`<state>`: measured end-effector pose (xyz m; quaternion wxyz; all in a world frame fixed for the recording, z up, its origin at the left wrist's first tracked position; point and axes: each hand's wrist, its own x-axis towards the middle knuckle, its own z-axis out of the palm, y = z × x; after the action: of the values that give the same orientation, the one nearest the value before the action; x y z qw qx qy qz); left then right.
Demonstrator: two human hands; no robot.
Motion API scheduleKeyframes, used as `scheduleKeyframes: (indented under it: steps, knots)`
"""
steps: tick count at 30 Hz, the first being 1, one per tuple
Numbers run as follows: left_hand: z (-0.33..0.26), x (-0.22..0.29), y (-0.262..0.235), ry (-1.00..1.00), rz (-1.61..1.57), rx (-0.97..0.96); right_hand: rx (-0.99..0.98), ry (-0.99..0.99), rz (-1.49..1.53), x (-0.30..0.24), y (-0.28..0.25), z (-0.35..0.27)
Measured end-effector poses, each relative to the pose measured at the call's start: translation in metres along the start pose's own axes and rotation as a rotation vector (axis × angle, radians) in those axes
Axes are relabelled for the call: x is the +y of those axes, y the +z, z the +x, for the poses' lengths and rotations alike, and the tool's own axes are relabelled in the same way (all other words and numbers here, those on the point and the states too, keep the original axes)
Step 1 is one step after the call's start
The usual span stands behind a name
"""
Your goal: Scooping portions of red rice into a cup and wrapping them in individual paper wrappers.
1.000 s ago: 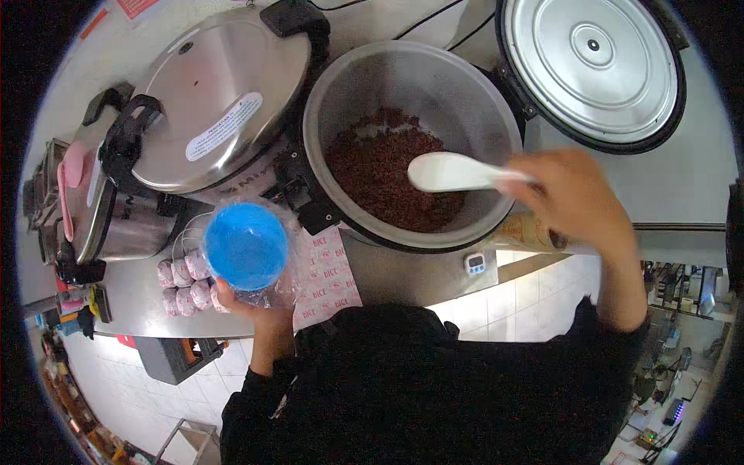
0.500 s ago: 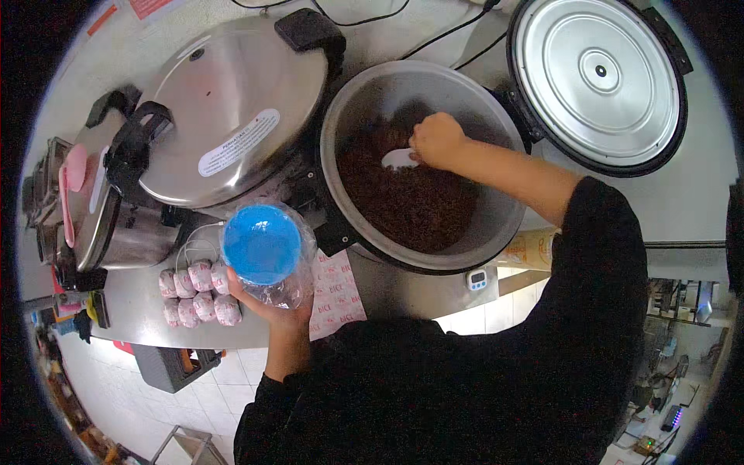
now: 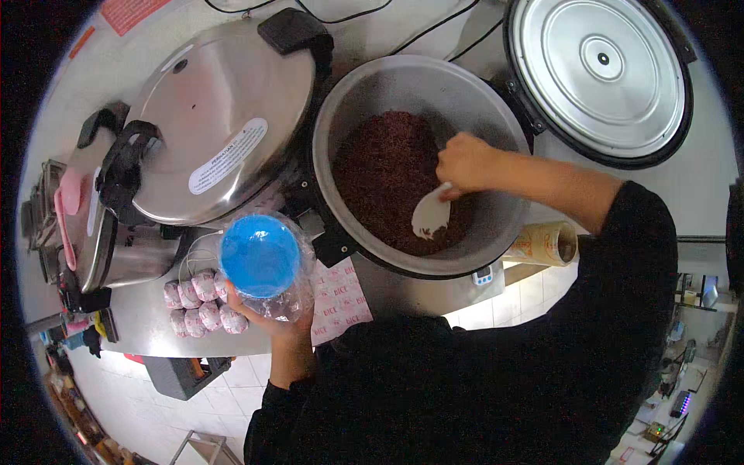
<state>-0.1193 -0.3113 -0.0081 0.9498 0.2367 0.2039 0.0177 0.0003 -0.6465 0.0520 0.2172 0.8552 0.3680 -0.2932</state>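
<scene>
The right hand (image 3: 463,161) gripped a white rice paddle (image 3: 431,215) in red rice (image 3: 387,178), the left hand (image 3: 273,319) cupped a film-lined blue bowl (image 3: 260,256), whose film probably could slip.

A white oval label (image 3: 226,156) with dark print lies slantwise on the closed steel lid (image 3: 209,124), toward its 5 o'clock edge. At the worktop's (image 3: 139,333) front edge, at 6 o'clock from the open pot (image 3: 422,85), hangs a white sheet (image 3: 339,298) printed in pink. A small white timer (image 3: 483,275) with a blue screen sits at the pot's 5 o'clock rim. At 3 o'clock from it lies a tape roll (image 3: 546,244), cream with reddish print. Small wrapped pink-and-white bundles (image 3: 203,304) lie in two rows at 8 o'clock from the blue cup (image 3: 260,256), which sits in clear plastic wrap (image 3: 285,304). Red-orange signs (image 3: 128,11) show at the far wall, at 11 o'clock.
</scene>
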Motion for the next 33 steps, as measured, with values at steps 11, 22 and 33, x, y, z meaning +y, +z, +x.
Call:
scheduleKeyframes:
  steps: [11,22,33]
  knots:
    - [0.004,-0.004,-0.001,0.216,0.173,-0.037,0.187,0.13,-0.371,0.043,-0.013,0.027]
    - [0.007,-0.003,-0.001,0.131,0.111,-0.066,-0.1,0.102,-0.265,-0.014,0.008,-0.035]
    - [0.004,0.006,0.025,0.003,0.014,-0.072,0.02,0.237,-0.331,0.015,0.02,0.014]
